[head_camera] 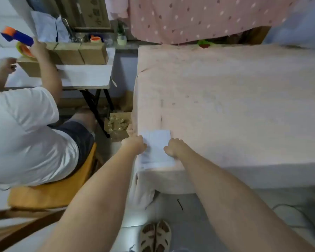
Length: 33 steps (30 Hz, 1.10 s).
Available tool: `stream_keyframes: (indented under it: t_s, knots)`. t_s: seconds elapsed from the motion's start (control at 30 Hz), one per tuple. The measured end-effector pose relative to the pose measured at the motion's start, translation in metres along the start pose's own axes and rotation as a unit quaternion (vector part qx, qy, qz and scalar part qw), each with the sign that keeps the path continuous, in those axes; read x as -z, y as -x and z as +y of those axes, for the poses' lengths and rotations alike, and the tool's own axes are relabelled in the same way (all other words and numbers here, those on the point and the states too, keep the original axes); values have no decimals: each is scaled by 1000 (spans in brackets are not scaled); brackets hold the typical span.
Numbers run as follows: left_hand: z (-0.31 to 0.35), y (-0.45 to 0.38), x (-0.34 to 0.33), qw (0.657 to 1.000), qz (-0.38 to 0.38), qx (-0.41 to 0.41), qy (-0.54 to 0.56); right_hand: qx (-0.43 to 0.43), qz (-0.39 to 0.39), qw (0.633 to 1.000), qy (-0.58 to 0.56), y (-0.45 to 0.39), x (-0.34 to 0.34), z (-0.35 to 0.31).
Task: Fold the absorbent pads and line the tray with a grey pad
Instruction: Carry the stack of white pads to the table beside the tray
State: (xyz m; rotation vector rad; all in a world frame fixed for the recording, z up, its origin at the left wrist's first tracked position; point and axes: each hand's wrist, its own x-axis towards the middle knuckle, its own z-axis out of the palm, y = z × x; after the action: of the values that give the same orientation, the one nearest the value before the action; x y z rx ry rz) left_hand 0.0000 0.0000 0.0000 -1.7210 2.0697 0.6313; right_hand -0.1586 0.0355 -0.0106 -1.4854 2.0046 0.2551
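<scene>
A white absorbent pad lies folded on the near left corner of the pink-covered table. My left hand presses on the pad's left edge with curled fingers. My right hand rests on its right edge, fingers bent down onto it. Whether either hand pinches the pad or only presses it flat is unclear. No tray and no grey pad are in view.
A seated person in a white shirt works at a small folding table to the left, with cardboard boxes and a tape dispenser. A box of small items sits on the floor between tables. A sandalled foot is below.
</scene>
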Motion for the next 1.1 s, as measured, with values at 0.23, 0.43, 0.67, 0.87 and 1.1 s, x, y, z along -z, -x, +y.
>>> stream_keyframes:
  t_s: [0.23,0.43,0.67,0.87,1.1]
  knots:
    - [-4,-12,-18,992,-11,31,118,-32,13,998,-57,-15,-21,6]
    - [-5,-32,-34,939,-6,86,333,-63,41,990,-121,-32,-25,8]
    - [-4,-50,-40,840,-11,183,510,-111,3,917,-384,-52,-29,21]
    - [0,-52,-41,792,-2,161,589,-88,4,859,-505,-54,-35,31]
    - [-4,-37,-40,738,28,104,666,-23,16,801,-598,-36,-30,31]
